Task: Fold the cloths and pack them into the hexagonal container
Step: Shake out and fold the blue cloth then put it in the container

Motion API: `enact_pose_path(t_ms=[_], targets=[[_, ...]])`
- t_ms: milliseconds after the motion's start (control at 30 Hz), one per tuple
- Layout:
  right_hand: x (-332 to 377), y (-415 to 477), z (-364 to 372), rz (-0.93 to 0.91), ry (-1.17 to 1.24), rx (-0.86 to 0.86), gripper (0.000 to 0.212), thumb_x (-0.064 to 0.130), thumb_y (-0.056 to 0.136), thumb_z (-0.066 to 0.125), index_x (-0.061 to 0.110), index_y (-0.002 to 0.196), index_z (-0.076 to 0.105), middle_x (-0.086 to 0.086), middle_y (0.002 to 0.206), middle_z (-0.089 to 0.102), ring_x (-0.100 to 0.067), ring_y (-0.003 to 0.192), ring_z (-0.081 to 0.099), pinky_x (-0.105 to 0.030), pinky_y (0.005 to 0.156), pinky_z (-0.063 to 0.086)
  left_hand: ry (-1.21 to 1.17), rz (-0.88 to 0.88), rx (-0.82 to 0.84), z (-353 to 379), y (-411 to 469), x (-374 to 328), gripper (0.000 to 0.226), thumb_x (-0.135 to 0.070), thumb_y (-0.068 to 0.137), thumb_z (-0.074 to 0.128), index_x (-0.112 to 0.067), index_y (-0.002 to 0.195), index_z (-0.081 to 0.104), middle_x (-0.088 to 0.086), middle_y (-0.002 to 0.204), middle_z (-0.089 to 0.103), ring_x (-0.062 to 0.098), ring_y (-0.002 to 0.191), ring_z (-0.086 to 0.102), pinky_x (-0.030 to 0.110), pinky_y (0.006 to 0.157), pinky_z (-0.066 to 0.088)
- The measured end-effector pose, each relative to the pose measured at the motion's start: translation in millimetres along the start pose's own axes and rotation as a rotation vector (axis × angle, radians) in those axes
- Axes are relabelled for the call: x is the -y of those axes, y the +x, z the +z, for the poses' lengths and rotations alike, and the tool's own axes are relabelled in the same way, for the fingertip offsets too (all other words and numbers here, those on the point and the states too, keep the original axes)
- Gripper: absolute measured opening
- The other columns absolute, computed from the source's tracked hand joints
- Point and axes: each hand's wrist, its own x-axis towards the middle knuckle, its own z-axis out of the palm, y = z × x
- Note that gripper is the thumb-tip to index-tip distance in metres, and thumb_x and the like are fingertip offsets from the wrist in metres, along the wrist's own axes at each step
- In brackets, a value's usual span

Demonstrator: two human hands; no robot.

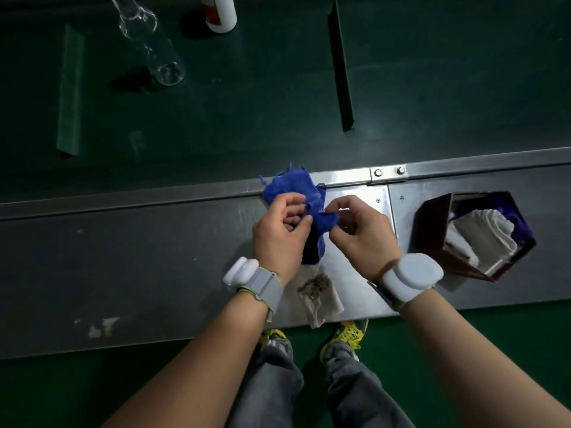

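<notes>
A crumpled blue cloth [290,188] with frayed edges is held up over the metal ledge. My left hand [279,234] pinches its left side and my right hand [360,233] pinches its right side, the cloth bunched between them. Under my wrists a beige cloth [321,296] lies on the ledge, partly hidden by my left forearm. To the right stands the dark hexagonal container [432,223], open, with a folded white cloth [485,233] and something purple inside.
The metal ledge [154,257] runs across the view, with a bolted bracket [389,173] on its rail. Beyond lies a dark green belt with a clear glass bottle [154,47] on its side, a white bottle [221,12] and two upright dividers [341,69]. My feet are below the ledge.
</notes>
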Motion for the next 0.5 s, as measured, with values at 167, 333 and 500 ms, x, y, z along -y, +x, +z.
enact_pose_path(t_ms=[167,333,500], targets=[[-1.0,4.0,-2.8,-0.147,-0.253,-0.081,0.005,0.018,0.077,0.073,0.02,0.081,0.071,0.011,0.069,0.058,0.005,0.06,0.053,-0.002,0.061,0.037,-0.011,-0.003,0.052,-4.5,-5.1,-0.3,0.044,-0.003,0.08,0.065,-0.043,0.096,0.057,-0.015,0.09,0.069,-0.006,0.092,0.065,0.018,0.084,0.049],[-4.3,4.7,-6.9,-0.174,-0.35,-0.119,0.009,0.023,0.076,0.074,0.019,0.082,0.069,0.002,0.093,0.059,-0.012,0.082,0.055,-0.029,0.07,0.048,0.063,0.032,0.115,-4.2,-15.5,0.3,0.038,-0.007,0.083,0.062,-0.037,0.108,0.061,-0.014,0.097,0.071,-0.007,0.1,0.063,0.025,0.094,0.049],[2.8,9.1,-11.6,-0.233,-0.356,0.13,0.043,0.008,0.083,0.063,0.02,0.124,0.058,0.001,0.117,0.067,-0.018,0.103,0.06,-0.029,0.088,0.047,0.059,0.017,0.16,-2.6,-15.2,-3.0,0.039,-0.01,0.082,0.063,-0.038,0.109,0.059,-0.006,0.098,0.074,-0.004,0.098,0.064,0.028,0.094,0.05]])
